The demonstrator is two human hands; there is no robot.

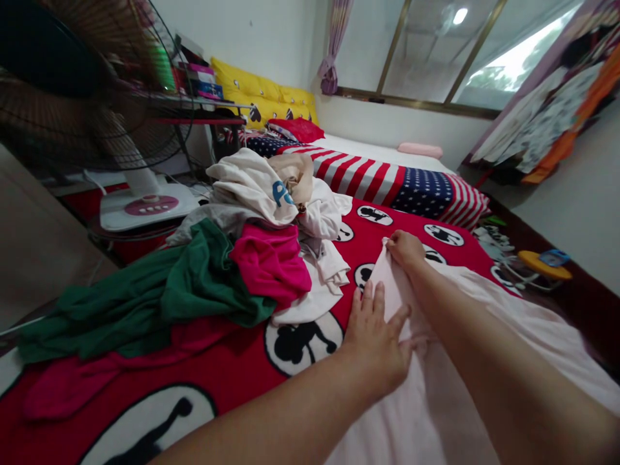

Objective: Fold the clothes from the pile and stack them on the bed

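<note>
A pale pink garment [407,413] lies spread on a red blanket [324,345] printed with black figures in white ovals. My left hand [375,342] rests on the garment's left edge, fingers spread and stretched out. Farther off, my right hand [405,248] pinches the far corner of the pink cloth between its fingertips. My right forearm covers part of the garment. To the left is a heap of clothes: a green garment [203,278], a bright pink one [271,265] and a white shirt [247,181] with blue lettering.
A fan [140,155] on a white base stands at the left. Behind is a bed [368,145] with a stars-and-stripes cover and yellow pillows [261,90]. Clothes [557,116] hang at the right, above a yellow stool [542,265].
</note>
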